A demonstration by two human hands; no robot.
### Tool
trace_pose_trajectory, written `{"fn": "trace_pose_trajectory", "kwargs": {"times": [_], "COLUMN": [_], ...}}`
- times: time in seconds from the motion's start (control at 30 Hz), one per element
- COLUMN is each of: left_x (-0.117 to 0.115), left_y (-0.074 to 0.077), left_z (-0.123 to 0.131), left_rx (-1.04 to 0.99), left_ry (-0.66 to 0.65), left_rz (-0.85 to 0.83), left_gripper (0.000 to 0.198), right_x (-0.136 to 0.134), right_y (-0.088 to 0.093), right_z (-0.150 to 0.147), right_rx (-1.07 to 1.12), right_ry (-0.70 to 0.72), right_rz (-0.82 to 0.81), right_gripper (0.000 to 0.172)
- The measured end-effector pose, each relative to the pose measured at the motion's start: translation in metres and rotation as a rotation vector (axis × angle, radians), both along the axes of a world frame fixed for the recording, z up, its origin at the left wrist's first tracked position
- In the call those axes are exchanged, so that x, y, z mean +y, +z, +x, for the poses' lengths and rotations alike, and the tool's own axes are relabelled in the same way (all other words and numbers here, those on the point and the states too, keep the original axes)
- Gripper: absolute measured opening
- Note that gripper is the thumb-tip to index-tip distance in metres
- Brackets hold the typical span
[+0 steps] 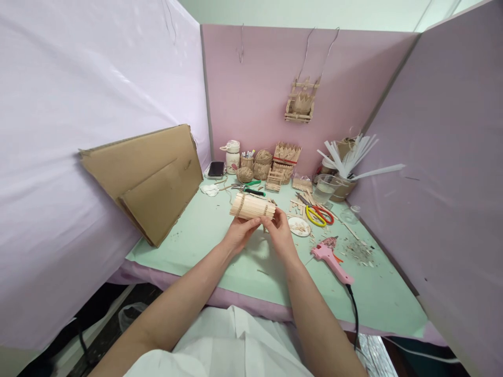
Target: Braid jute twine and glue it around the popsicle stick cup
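Note:
A cylinder of pale wooden sticks (251,206), with twine bands around both ends, is held on its side above the green tabletop. My left hand (238,233) grips it from below, thumb along its near side. My right hand (279,230) is closed on its right end, fingers curling around the edge. The thumbs nearly meet at the lower side. Whatever lies inside the cylinder is hidden. To the right of the hands sits a small white dish (299,226) of wood bits.
A pink glue gun (332,262) with a black cord lies at right, below yellow and red scissors (319,215). Brown cardboard (157,178) leans at left. Twine balls (262,163), a white bottle (232,157) and a plastic cup (325,187) stand at the back. Green-handled pliers (253,191) lie behind the cylinder.

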State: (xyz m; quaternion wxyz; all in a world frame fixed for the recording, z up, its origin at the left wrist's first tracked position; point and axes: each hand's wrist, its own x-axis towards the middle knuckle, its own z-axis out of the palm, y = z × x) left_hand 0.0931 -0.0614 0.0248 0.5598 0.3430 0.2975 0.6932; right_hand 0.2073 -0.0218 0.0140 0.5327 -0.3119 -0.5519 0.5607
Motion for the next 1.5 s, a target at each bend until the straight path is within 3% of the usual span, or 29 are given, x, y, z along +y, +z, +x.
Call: {"fn": "trace_pose_trajectory", "kwargs": {"times": [0.17,0.3,0.37,0.47,0.57,0.63,0.73,0.83,0.97,1.2,1.37,1.5], "left_x": [-0.003,-0.007,-0.009,-0.010,-0.007,-0.002,0.009,0.021,0.031,0.034,0.033,0.033], "left_y": [-0.004,-0.003,0.005,0.026,0.042,0.046,0.041,0.030,0.012,-0.007,-0.007,-0.007], "left_z": [-0.004,-0.037,-0.058,-0.076,-0.069,-0.056,-0.037,-0.027,-0.026,-0.029,-0.032,-0.031], "left_rx": [0.017,0.117,0.260,0.633,0.854,0.890,0.835,0.717,0.706,0.705,0.725,0.756], "left_ry": [-0.118,-0.125,-0.091,-0.140,-0.259,-0.285,-0.169,-0.017,0.125,0.158,0.191,0.211], "left_rz": [-0.030,-0.065,-0.047,-0.015,0.033,0.004,-0.029,0.001,0.023,0.038,0.020,0.016], "left_gripper": [0.051,0.067,0.078,0.085,0.101,0.095,0.071,0.069,0.072,0.077,0.077,0.078], "right_x": [0.003,0.010,0.010,0.007,0.005,0.008,0.018,0.030,0.040,0.038,0.033,0.033], "right_y": [0.004,0.007,0.011,0.023,0.037,0.043,0.045,0.038,0.022,0.012,0.012,0.010], "right_z": [0.005,0.019,0.025,0.027,0.019,0.012,0.008,0.010,0.013,0.009,0.007,0.007], "right_rx": [0.064,0.073,-0.013,-0.194,-0.315,-0.347,-0.345,-0.333,-0.289,-0.374,-0.404,-0.328], "right_ry": [-0.082,-0.111,-0.075,-0.013,0.012,0.023,0.017,-0.016,0.027,0.081,0.046,0.028], "right_rz": [0.003,0.000,0.004,0.076,0.140,0.168,0.178,0.156,0.123,0.228,0.352,0.326], "right_gripper": [0.055,0.051,0.050,0.051,0.048,0.048,0.057,0.066,0.052,0.021,0.018,0.018]}}
